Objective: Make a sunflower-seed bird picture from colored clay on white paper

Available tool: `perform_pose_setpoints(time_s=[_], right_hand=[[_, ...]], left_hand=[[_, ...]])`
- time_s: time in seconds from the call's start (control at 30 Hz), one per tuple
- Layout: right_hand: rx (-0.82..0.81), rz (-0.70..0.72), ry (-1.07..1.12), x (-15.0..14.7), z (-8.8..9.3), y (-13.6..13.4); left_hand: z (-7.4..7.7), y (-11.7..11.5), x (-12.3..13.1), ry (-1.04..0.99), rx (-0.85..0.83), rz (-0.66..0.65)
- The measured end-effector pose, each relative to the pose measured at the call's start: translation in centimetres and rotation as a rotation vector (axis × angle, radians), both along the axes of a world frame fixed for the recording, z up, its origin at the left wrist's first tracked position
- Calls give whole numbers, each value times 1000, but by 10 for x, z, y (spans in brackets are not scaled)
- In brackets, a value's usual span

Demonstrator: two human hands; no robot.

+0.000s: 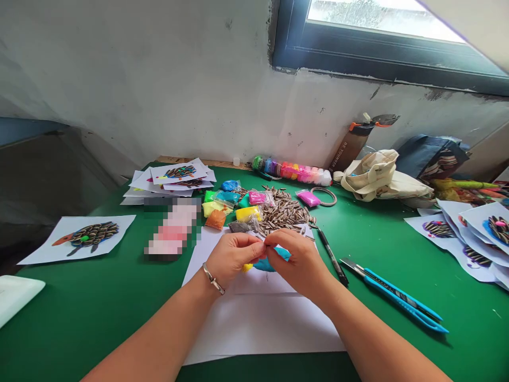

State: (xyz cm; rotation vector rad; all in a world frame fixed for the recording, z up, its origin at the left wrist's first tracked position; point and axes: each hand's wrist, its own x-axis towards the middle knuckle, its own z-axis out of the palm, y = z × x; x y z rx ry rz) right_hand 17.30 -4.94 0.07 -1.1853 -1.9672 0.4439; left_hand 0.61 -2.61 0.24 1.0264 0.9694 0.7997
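Note:
My left hand (233, 260), with a silver bracelet (213, 278) at its wrist, and my right hand (296, 260) meet at the fingertips above a white paper sheet (258, 331). Whatever lies between the fingertips is hidden. Just below them sits a lump of blue clay (274, 262), partly covered by my right hand. A bit of yellow clay (246, 267) shows under my left hand. Beyond my fingers lies a heap of striped sunflower seeds (284, 211).
Bagged coloured clay (233, 209) lies left of the seeds. A black marker (332, 255) and blue utility knives (397, 300) lie to the right of the paper. Seed-and-clay pictures (75, 240) and stacked sheets (465, 239) rest on the green table (79, 323).

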Motion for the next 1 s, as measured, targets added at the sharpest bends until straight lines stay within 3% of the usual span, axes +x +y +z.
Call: perform_pose_setpoints(time_s=[0.37,0.53,0.73,1.0], right_hand=[[-247,-27,162,2,4,4],[-254,-9,182,0,-1,3],[-122,-53,-31,-3,-3,1],[-230,-116,29,0,-3,5]], left_hand=[[2,2,-2,14,-49,57],[0,1,-1,4,-14,42],[3,0,0,60,31,32],[2,2,-1,65,-4,70]])
